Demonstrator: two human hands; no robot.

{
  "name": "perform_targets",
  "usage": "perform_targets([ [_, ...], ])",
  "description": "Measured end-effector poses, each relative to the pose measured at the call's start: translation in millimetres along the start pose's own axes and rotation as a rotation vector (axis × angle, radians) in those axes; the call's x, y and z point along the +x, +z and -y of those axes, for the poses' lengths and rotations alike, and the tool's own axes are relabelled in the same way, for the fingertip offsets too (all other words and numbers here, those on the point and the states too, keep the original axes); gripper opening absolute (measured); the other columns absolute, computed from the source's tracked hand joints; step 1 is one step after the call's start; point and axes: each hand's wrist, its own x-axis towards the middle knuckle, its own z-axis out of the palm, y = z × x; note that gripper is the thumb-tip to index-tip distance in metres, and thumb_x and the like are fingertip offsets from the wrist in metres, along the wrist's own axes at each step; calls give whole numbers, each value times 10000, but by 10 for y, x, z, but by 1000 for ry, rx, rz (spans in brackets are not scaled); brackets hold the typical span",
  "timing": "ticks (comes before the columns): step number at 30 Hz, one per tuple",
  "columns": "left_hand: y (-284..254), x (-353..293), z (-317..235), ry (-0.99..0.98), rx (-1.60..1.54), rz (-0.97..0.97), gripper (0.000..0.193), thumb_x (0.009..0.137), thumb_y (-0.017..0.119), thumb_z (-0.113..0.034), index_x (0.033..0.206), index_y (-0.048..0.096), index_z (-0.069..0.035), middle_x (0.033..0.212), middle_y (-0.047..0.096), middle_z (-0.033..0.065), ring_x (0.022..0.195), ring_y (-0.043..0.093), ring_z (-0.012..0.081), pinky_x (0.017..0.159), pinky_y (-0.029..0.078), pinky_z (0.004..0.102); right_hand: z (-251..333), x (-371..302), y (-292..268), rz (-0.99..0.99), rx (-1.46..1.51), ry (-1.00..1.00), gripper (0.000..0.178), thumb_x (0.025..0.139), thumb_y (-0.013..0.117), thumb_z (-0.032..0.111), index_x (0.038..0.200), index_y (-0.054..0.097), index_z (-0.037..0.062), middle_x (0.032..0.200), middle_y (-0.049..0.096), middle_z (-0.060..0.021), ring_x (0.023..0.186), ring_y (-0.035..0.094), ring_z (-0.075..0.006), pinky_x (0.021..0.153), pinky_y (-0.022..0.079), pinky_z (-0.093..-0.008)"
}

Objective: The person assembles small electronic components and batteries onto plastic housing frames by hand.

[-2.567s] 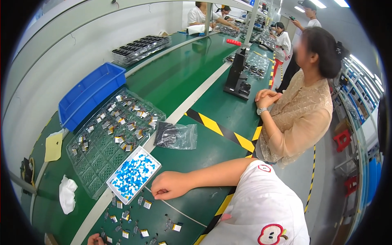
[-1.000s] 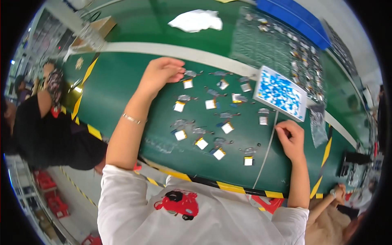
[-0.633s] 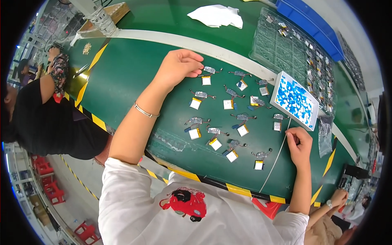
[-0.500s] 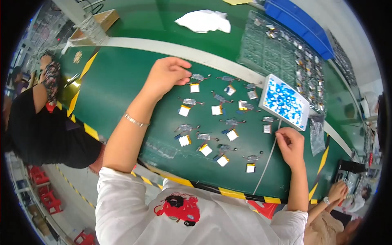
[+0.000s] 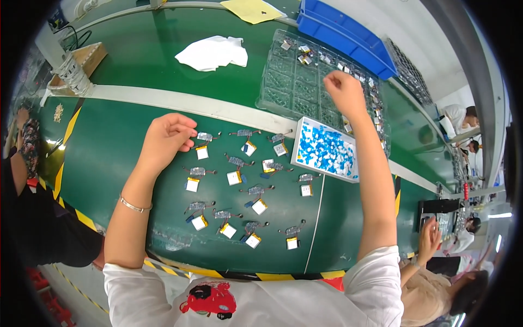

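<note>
On the green tabletop point(image 5: 117, 180) lie several small circuit boards wired to white battery pouches with yellow ends. My left hand point(image 5: 166, 139) hovers at the upper left of this group, beside a circuit board point(image 5: 205, 137) and its battery pouch point(image 5: 202, 152). Its fingers are loosely bent, a little apart, with nothing seen between them. My right hand point(image 5: 346, 97) is over the clear plastic compartment tray point(image 5: 278, 82), its fingers curled in; anything held there is hidden. Below my right hand sits a white box point(image 5: 322, 174) full of small blue and white pieces.
A blue bin point(image 5: 348, 35) stands behind the tray, which holds several assemblies on its right side. A white cloth point(image 5: 212, 53) and a yellow sheet point(image 5: 253, 10) lie beyond the pale divider strip point(image 5: 180, 103). People sit at left and right.
My right hand has gone from the table beside the white box up and over the compartment tray. My left hand remains by the upper-left board. The whole view has shifted.
</note>
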Motion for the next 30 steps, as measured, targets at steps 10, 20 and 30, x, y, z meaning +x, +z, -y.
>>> perform_targets([
  [10, 9, 8, -52, -54, 17, 15, 113, 841, 535, 25, 930, 604, 22, 792, 643, 70, 592, 591, 81, 527, 488, 196, -308, 942, 646, 173, -216, 274, 218, 786, 566, 212, 953, 684, 135, 1049, 644, -108, 996, 599, -294, 823, 487, -383],
  [20, 61, 22, -91, -1, 89, -66, 102, 840, 573, -34, 920, 619, 10, 808, 624, 59, 549, 563, 72, 490, 470, 186, -218, 1013, 380, -141, 82, 105, 154, 765, 625, 170, 873, 669, 69, 805, 669, -89, 726, 637, -207, 675, 487, -311],
  [30, 111, -58, -34, 367, 12, -191, 124, 855, 568, -40, 950, 613, 25, 875, 635, 44, 754, 592, 91, 684, 472, 229, 586, 66, -320, 93, 700, -61, 144, 837, 587, 81, 935, 656, 1, 764, 634, -27, 692, 575, -87, 657, 467, -227],
])
